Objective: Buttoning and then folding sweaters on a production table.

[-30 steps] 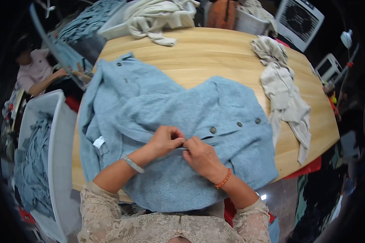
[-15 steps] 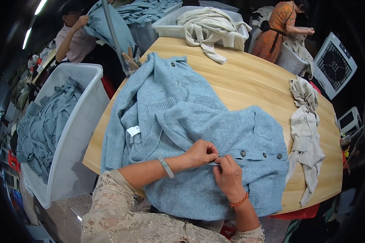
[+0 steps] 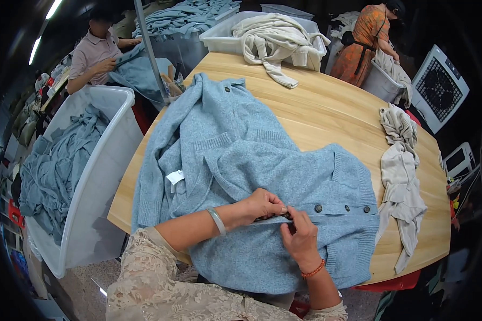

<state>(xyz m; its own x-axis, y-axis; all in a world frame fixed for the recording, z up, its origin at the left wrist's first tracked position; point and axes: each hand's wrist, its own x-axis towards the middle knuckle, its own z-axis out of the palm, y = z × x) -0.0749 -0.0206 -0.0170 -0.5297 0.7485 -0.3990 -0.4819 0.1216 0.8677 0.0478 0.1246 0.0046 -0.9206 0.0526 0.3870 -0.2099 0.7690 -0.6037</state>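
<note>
From my end of the feed I can read no words, numbers or brands. The one label I can pick out is a small white tag [image 3: 175, 177], on the left part of the light blue cardigan [image 3: 235, 262]; it reaches me as a pale patch, any print too small to make out. On the white fan unit [image 3: 442, 88] at the far right, I can't decipher any lettering either.

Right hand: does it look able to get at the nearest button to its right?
Probably yes: the button lies uncovered beside the right hand, though that hand is busy on the cardigan.
</note>
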